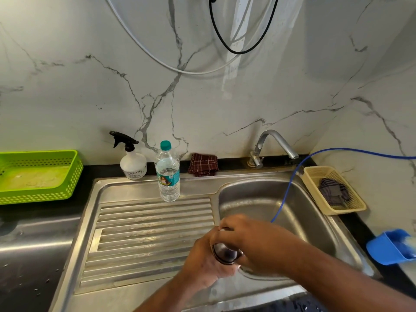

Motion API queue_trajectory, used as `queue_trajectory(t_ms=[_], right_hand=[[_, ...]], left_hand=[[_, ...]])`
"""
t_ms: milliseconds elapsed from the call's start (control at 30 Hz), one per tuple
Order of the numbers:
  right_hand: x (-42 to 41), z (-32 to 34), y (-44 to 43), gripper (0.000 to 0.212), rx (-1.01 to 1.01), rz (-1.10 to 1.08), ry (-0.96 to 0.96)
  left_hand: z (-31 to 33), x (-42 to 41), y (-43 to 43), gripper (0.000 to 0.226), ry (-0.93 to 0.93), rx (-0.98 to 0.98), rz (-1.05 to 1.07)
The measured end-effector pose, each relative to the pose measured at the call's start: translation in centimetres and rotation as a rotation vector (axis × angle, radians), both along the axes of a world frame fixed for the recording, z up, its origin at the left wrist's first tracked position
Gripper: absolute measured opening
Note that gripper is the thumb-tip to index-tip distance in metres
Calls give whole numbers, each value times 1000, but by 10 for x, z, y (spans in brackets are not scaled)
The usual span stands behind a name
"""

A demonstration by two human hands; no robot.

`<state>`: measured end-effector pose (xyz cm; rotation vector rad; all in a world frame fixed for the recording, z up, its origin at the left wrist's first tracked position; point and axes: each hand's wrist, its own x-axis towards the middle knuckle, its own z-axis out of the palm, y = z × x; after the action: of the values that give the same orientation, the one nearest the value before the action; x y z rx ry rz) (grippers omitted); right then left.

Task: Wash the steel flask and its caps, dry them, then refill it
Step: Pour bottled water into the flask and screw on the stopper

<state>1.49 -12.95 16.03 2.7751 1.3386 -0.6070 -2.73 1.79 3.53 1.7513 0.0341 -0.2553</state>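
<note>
You held the steel flask [226, 254] low at 6 o'clock, over the near rim where the ribbed drainboard [146, 233] meets the sink basin [292, 199]. Your left hand [202, 262] was wrapped around its body from below, fingers curled tight. Your right hand [254, 239] was curled down over its top end, and I could not tell whether a cap sat under those fingers. From your hands, a water bottle [167, 174] with a teal cap and teal picture label stood at 11 o'clock; its writing was too small to read. Behind it a white spray bottle [132, 161] carried a label whose print looked like "SPRAYER", though not surely. A checked cloth [203, 164] lay at 12 o'clock, the tap [273, 143] at 1, a beige basket [315, 174] at 2, and a green basket [74, 172] at 10.
</note>
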Motion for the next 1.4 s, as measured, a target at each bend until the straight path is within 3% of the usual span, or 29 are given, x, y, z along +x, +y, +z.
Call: queue_trajectory(t_ms=[100, 233, 333, 433, 533, 600, 700, 833, 900, 1033, 1133, 1233, 1300, 1400], right_hand=[[-2, 4, 12, 48, -37, -92, -64], [-3, 2, 27, 49, -115, -95, -179], [3, -10, 24, 51, -35, -27, -231], [12, -26, 2, 58, 175, -51, -115], [6, -30, -12, 79, 537, -218, 265], [-3, -29, -8, 69, 784, -315, 403], [-16, -33, 11, 39, 1031, -438, 367], [-29, -48, 32, 34, 1168, -583, 276], [-32, -53, 41, 33, 1193, -651, 241], [-33, -63, 49, 32, 1190, -713, 215], [-32, -72, 50, 33, 1171, -730, 242], [-27, -77, 58, 33, 1147, -731, 230], [-21, -80, 65, 33, 1138, -719, 231], [-8, -81, 76, 35, 1134, -685, 239]], left_hand=[[3, -2, -2, 45, 39, -33, 1], [4, -4, -2, 43, 44, -102, -10], [6, -3, 4, 38, 31, -113, -44], [8, 1, 13, 50, 4, -44, -113], [15, 6, 21, 69, -49, 17, -193], [20, 6, 22, 75, -78, -32, -245], [21, 1, 23, 74, -59, -45, -116], [32, -9, 22, 50, -105, -70, 72], [39, -15, 16, 18, -86, -198, 143], [37, -16, 5, 31, 165, -825, 297], [23, -13, 0, 35, 228, -1058, 397], [19, -9, 8, 39, 152, -835, 390], [14, -7, 19, 25, 35, -644, 386], [-2, 2, 36, 45, -193, -237, 349]])
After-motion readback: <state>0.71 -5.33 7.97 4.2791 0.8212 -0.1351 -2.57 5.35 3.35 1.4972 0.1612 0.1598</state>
